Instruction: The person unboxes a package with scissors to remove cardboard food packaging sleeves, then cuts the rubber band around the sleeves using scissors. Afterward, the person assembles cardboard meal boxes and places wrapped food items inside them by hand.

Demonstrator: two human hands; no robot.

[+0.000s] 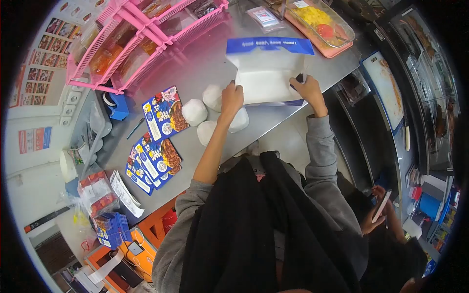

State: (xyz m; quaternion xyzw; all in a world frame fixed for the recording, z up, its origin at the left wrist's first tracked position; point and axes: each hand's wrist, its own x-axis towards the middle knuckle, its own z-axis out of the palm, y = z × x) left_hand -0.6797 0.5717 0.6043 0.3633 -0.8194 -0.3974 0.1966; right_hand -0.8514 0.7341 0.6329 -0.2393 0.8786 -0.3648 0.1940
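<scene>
A cardboard food box (264,82) with a white inside and a blue lettered flap stands unfolded over the steel counter's edge. My left hand (232,101) is closed on its left side wall, thumb up. On the opposite side, my right hand (309,92) grips the right wall, with a small dark patch near its fingers that I cannot make out. Close by my left wrist sit several white rounded tubs (194,113). Left of these lie printed blue cartons, one apart (165,113) and others overlapping (159,158).
Pink baskets (128,49) of packets stand at the back left. A clear-covered tray (320,24) of yellow food is at the back right. A pen (135,128), tape dispenser (116,106) and paper slips (126,194) lie leftward. Another person (386,229) holds a phone at lower right.
</scene>
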